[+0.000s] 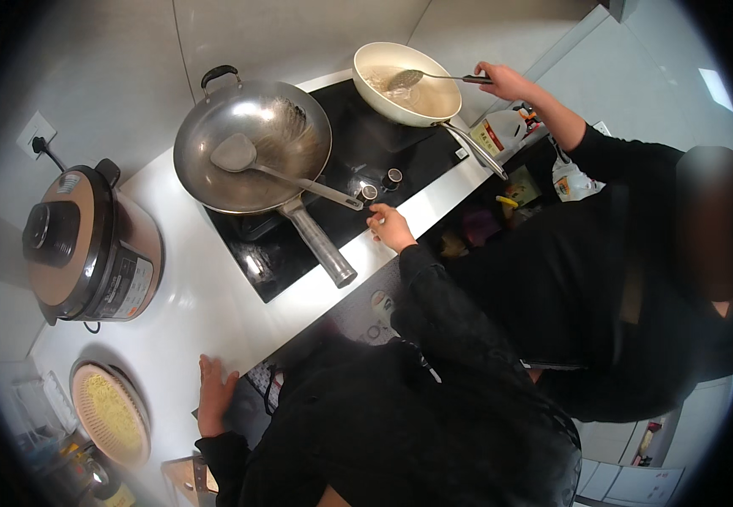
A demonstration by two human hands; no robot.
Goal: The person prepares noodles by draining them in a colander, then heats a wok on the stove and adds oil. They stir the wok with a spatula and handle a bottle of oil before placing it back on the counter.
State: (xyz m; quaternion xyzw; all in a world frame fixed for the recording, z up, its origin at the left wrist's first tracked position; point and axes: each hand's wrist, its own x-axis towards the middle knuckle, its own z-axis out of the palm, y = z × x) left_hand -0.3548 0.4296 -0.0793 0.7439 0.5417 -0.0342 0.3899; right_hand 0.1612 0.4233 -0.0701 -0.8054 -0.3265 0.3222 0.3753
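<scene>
My left hand [215, 394] rests on the white countertop [182, 329], fingers apart and holding nothing. Beside the control knobs at the hob's front edge is my right hand [392, 228], its fingers bent near the handle end of a metal wok spatula [236, 153]; whether they touch it cannot be told. That spatula lies in a steel wok [284, 136] on the black hob [369, 149]. The wok's metal handle [322, 244] points towards me. On the hob's far right sits a cream pan [439, 101] with liquid in it.
A co-worker's hand [506, 81] holds a slotted spoon [406, 79] in the cream pan. At left stands an electric pressure cooker [132, 253]. Nearer me, a pink basket [138, 447] holds yellow shreds. A plastic jug [499, 130] stands beyond the cream pan's handle.
</scene>
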